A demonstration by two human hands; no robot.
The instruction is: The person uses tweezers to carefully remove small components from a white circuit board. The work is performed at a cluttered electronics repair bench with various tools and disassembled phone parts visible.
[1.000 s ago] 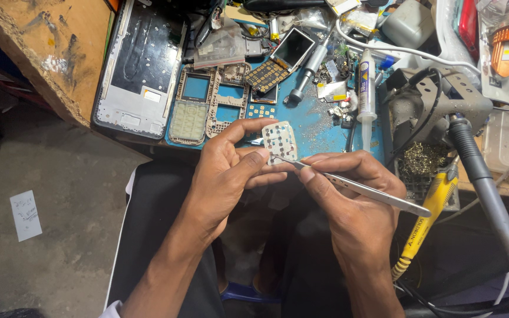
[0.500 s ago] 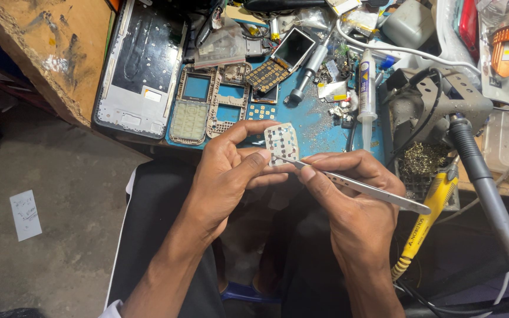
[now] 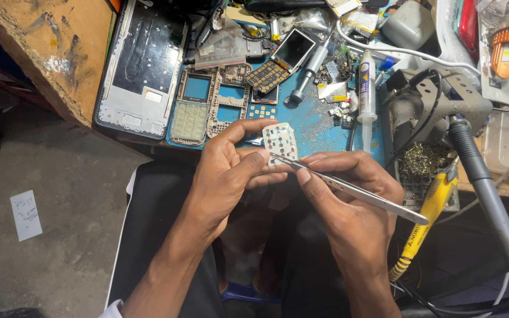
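Left hand [image 3: 225, 176] pinched a small white keypad membrane [image 3: 280, 142], right hand [image 3: 349, 200] gripped metal tweezers [image 3: 349, 188], tips touched membrane's lower edge, above blue work mat [image 3: 319, 126].

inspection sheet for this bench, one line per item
surface: blue mat on a crowded bench, flecked with small bits
job's things: small white keypad piece held upright; metal tweezers with tips at its lower edge
clutter: phone frames, white back cover, keypad phone, syringe tube, yellow-handled tool
grippers: left hand pinches the keypad piece; right hand grips the tweezers
cables: white cable across the bench top
surroundings: concrete floor, paper slip
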